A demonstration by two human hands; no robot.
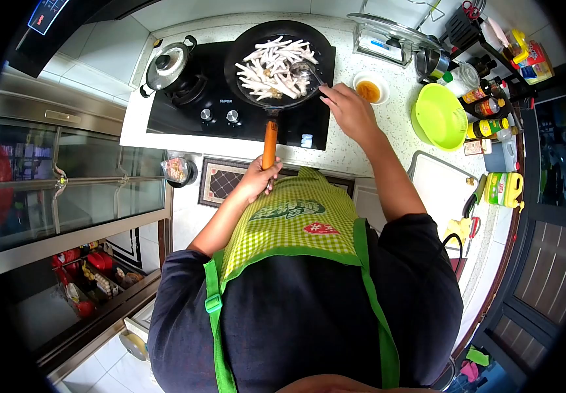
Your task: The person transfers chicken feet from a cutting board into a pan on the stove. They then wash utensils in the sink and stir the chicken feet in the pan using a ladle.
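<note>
A black wok (234,49) sits on the right part of the stove, full of pale, thin pieces that look like chicken feet (273,65). Its orange wooden handle (270,145) points back at me, and my left hand (260,179) is closed around the handle's near end. My right hand (350,110) grips the handle of a metal ladle (303,68), whose bowl rests among the pieces at the wok's right side. Just right of the wok, a small white bowl (382,93) holds an orange-brown liquid.
A lidded pot (167,65) stands on the left burner of the black glass stove (191,126). Along the right counter are a green basin (439,118), several bottles (486,128), a cutting board (437,180) and a yellow jug (504,190). A glass lid (388,29) leans behind.
</note>
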